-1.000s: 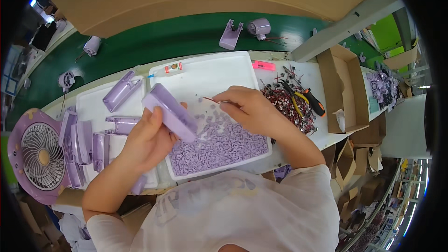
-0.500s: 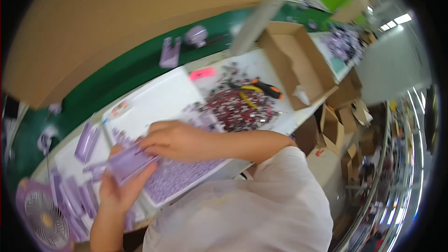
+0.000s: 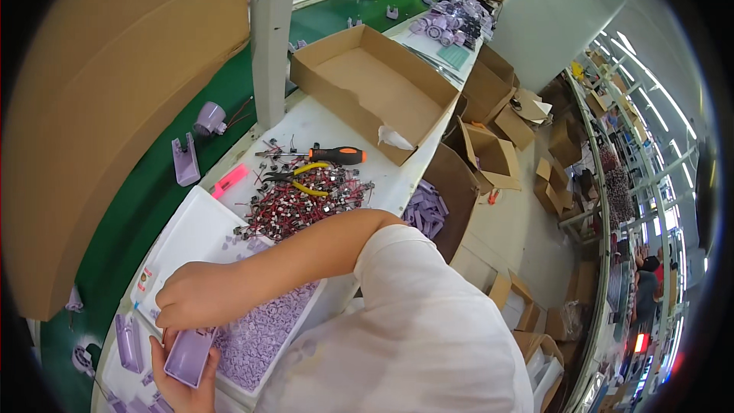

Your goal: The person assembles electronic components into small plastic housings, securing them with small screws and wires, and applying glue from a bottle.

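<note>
A light-purple plastic housing (image 3: 189,358), shaped like an open-ended trough, rests in my left hand (image 3: 183,396), whose fingers and thumb wrap its sides. My right hand (image 3: 200,295) is closed at the housing's far end, knuckles up; its fingertips are mostly hidden, so what they pinch cannot be made out. Beneath my right forearm is a white tray (image 3: 197,218) holding many small purple plastic pieces (image 3: 264,336). Another purple housing (image 3: 128,344) lies left of my hands.
Beyond the tray lie a heap of small wired parts (image 3: 294,210), yellow-handled pliers (image 3: 310,180), a screwdriver (image 3: 336,155) and a pink strip (image 3: 229,181). A shallow cardboard box (image 3: 375,80) sits farther back, beside a grey post (image 3: 270,46). A green conveyor (image 3: 153,206) carries purple parts.
My view has swung to the right, so everything sits farther left. The left hand still holds the housing, now tipped with its hollow facing me; the right hand stays at its far end.
</note>
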Available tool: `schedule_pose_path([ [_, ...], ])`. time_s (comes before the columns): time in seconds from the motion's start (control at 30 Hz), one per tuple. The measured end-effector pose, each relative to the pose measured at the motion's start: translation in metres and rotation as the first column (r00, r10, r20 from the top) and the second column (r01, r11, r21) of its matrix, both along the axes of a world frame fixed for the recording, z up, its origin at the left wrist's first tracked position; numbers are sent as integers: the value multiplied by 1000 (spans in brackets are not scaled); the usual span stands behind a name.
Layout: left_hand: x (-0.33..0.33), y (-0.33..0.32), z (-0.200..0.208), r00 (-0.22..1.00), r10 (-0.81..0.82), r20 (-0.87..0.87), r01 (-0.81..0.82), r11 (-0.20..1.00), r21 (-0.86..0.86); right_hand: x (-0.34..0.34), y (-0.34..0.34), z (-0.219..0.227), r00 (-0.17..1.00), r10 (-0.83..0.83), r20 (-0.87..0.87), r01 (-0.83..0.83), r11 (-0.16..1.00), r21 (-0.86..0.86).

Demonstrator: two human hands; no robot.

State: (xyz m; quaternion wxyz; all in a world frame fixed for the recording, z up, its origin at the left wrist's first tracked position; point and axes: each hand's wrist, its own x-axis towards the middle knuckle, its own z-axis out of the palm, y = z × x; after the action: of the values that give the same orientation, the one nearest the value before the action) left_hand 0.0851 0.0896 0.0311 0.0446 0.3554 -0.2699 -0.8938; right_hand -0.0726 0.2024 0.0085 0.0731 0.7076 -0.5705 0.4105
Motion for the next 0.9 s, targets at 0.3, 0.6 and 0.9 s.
schedule_pose_path([
  [0.3, 4, 1, -11, 991, -95, -91, 96, 995, 0, -9, 3, 2, 985, 44, -167, -27, 995, 100],
  [0.6, 6, 9, -9, 995, -93, 21, 93, 995, -22, -6, 11, 2, 980, 63, -186, -35, 988, 151],
  [0.9, 24, 23, 14, 997, -43, -71, 40, 998, -42, 3, 17, 19, 996, 74, -44, -65, 979, 192],
])
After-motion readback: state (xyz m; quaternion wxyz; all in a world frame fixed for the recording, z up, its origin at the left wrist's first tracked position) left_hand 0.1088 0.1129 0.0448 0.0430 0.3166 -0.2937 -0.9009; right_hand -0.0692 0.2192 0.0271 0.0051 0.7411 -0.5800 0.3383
